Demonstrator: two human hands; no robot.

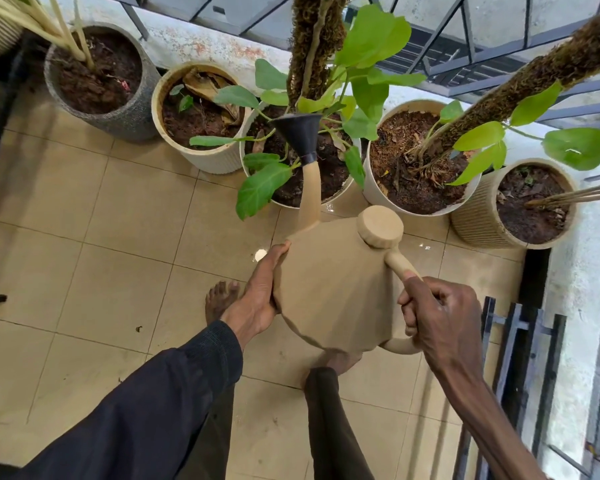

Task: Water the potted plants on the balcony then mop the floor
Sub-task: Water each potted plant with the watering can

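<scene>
Over beige tiles (118,237), right hand (440,313) grips the tan watering can (333,289); left hand (260,292) presses its side.

Right foot (340,360) mostly under watering can (326,289), centre moss pole (309,46) cut off at top

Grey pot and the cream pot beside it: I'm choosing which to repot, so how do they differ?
The grey pot has a speckled, smooth wall; the cream pot is ribbed. The grey pot holds thick pale stems; the cream pot holds small green leaves and a dry brown leaf. Both hold dark soil and stand on the tiled floor.
</scene>
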